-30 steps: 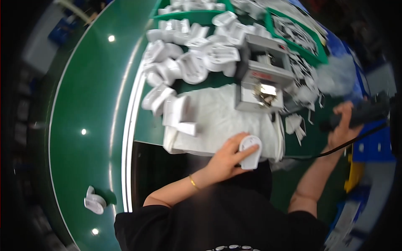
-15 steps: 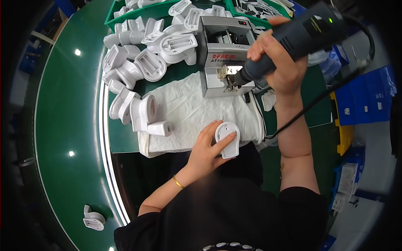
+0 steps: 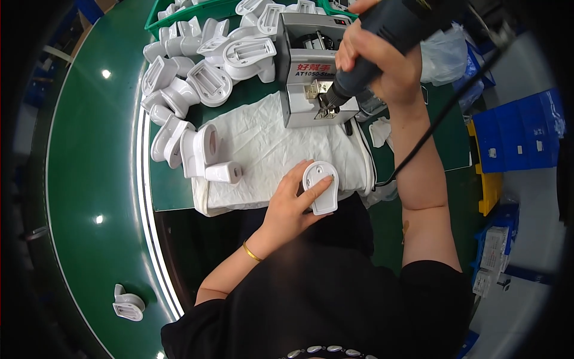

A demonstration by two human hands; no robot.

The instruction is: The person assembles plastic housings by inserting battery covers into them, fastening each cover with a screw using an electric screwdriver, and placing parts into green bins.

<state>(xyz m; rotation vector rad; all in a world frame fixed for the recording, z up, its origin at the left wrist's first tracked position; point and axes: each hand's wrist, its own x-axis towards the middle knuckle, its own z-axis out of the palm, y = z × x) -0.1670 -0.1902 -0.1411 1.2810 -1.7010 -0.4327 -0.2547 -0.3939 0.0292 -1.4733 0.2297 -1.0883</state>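
My left hand (image 3: 291, 205) grips a white plastic housing (image 3: 321, 185) and presses it flat on a white cloth (image 3: 269, 149) at the near edge of the bench. My right hand (image 3: 375, 57) is wrapped around a dark electric screwdriver (image 3: 388, 33), whose tip points down at the front of a grey screw feeder box (image 3: 311, 66). A black cable (image 3: 442, 113) hangs from the tool past my right forearm.
A pile of white plastic housings (image 3: 197, 78) lies left of the feeder, with two more (image 3: 206, 152) standing on the cloth's left end. A green conveyor belt (image 3: 84, 197) curves on the left, carrying one white part (image 3: 128, 304). Blue bins (image 3: 520, 131) stand at right.
My right hand has swung the screwdriver in from the far right to the feeder box. My left hand has kept the white housing pressed on the cloth.
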